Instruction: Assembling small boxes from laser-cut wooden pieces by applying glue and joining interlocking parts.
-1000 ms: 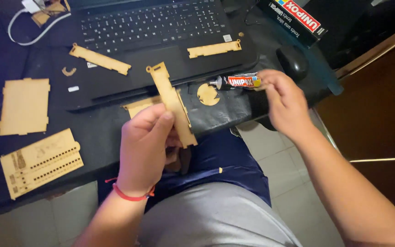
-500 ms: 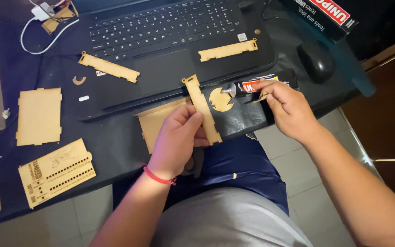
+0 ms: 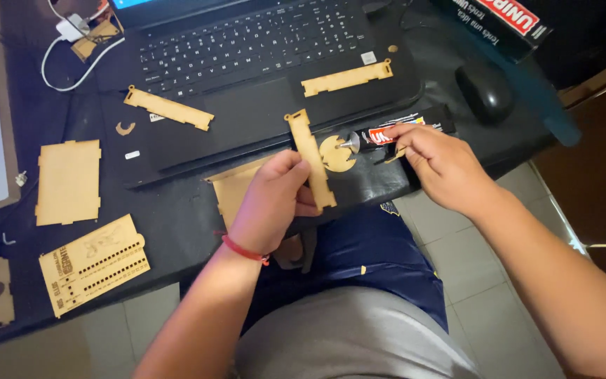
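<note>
Near the middle of the frame the left hand [image 3: 269,203] holds a narrow notched wooden strip [image 3: 310,161] upright-ish, its fingers closed around the strip's lower end together with a wider flat wooden panel [image 3: 236,189] behind it. The right hand [image 3: 443,165], to the right of centre, has its fingers pinched shut on a glue tube [image 3: 387,133], whose metal nozzle points left toward a small round wooden disc [image 3: 336,153] lying on the black table [image 3: 177,224] just beside the strip. The strip looks like thin laser-cut board: light, stiff along its length, but likely to snap at the notches if bent, so a grip on the flat faces near one end suits it best. The tube is soft and will ooze if squeezed hard; holding it toward the rear gives control. A laptop [image 3: 247,49] fills the upper centre, with two more strips on it; a mouse [image 3: 485,91] sits at upper right, and further wooden panels lie at the left.
</note>
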